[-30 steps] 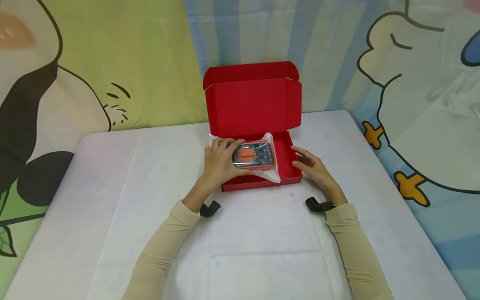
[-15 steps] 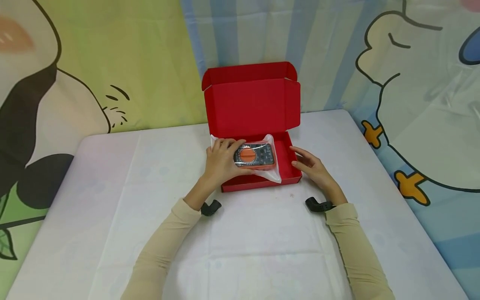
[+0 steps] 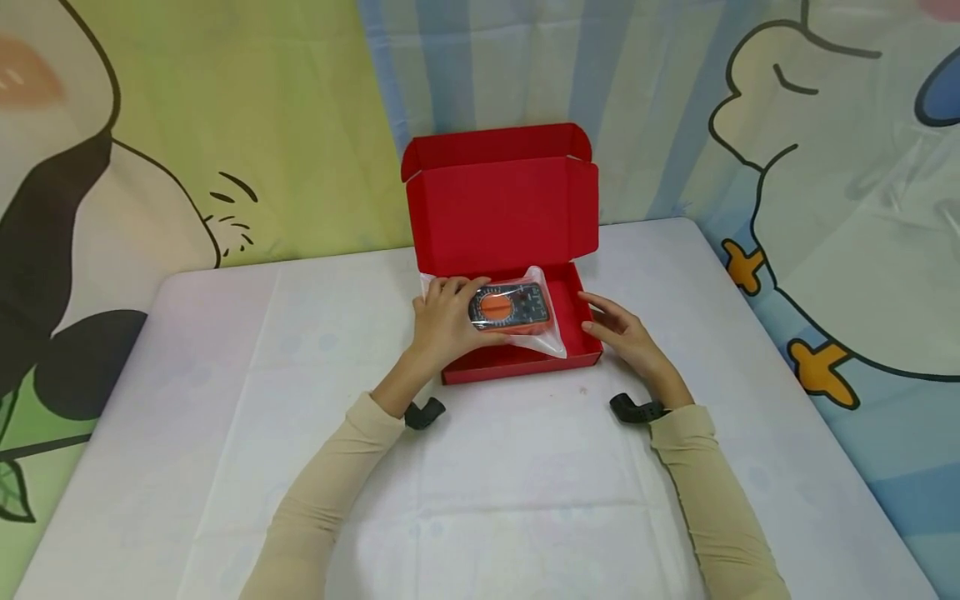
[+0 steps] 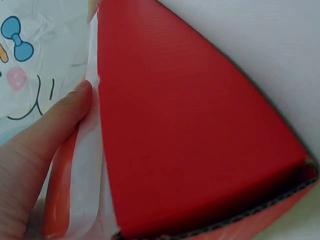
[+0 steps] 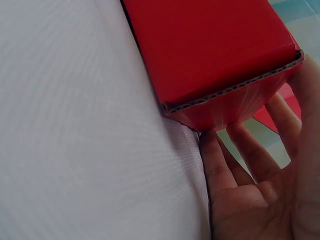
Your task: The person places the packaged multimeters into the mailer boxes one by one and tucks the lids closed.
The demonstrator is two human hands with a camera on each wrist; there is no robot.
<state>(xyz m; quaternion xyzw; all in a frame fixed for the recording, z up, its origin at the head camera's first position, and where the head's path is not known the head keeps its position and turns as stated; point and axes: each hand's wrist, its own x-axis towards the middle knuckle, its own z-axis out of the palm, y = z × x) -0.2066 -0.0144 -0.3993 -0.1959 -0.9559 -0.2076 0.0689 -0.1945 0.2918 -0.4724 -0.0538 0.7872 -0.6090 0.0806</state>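
A multimeter (image 3: 517, 305) with an orange dial and dark face sits in a clear plastic bag (image 3: 551, 340). My left hand (image 3: 444, 325) grips the bagged meter at its left end, thumb on the near side and fingers on the far side. The meter lies slightly tilted in the mouth of an opened red cardboard box (image 3: 582, 331); how deep it sits is hard to tell. My right hand (image 3: 628, 337) touches the box's right side wall, fingers fairly straight. In the right wrist view its fingers (image 5: 255, 152) rest against the outside of that wall.
The box lid (image 3: 498, 208) stands upright behind, near the printed cloth backdrop (image 3: 517, 67). A white cloth covers the table (image 3: 510, 483), with bare surface in front and on both sides. Black wrist cameras (image 3: 424, 414) sit on both wrists.
The bagged multimeter has shifted very slightly to the right, and the bag's near right corner has risen a little. My right hand stays at the box's side; the lid remains up.
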